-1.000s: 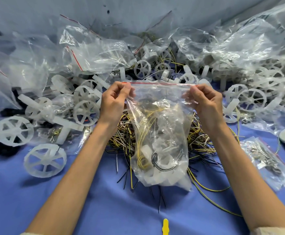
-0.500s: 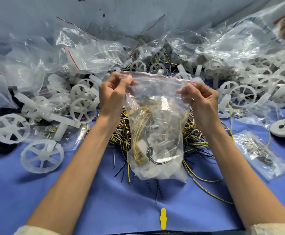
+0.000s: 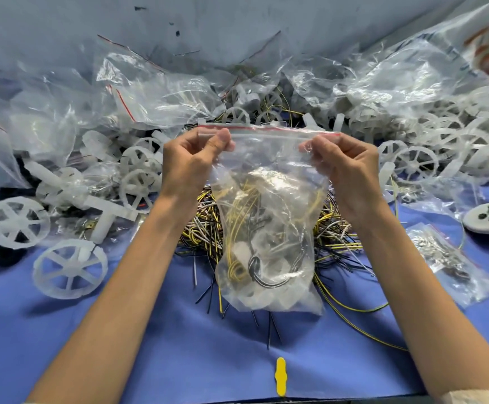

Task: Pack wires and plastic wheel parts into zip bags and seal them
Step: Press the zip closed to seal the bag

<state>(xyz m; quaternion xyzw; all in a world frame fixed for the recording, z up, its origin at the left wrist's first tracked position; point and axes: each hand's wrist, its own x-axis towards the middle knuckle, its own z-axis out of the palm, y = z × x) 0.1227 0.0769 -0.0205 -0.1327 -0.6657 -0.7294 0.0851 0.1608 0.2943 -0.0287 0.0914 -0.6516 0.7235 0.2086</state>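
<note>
I hold a clear zip bag (image 3: 269, 205) upright above the blue table, its red-lined zip strip stretched level between my hands. My left hand (image 3: 192, 164) pinches the strip's left end and my right hand (image 3: 345, 167) pinches its right end. Inside the bag lie yellow and black wires and white plastic wheel parts, sunk to the bottom. Behind the bag a loose pile of wires (image 3: 205, 228) covers the table. White spoked wheels (image 3: 70, 268) lie at the left and more wheels (image 3: 415, 163) at the right.
Heaps of crumpled clear bags (image 3: 138, 91) fill the back. A small bag of metal parts (image 3: 447, 263) lies at the right, beside a white controller-like part (image 3: 488, 218) with dark buttons. A yellow plastic piece (image 3: 280, 377) rests near the front edge on the blue table (image 3: 150, 345).
Both hands have drawn the zip strip taut and level; the bag's mouth, slack and tilted before, now looks flat and straight. The view has shifted slightly.
</note>
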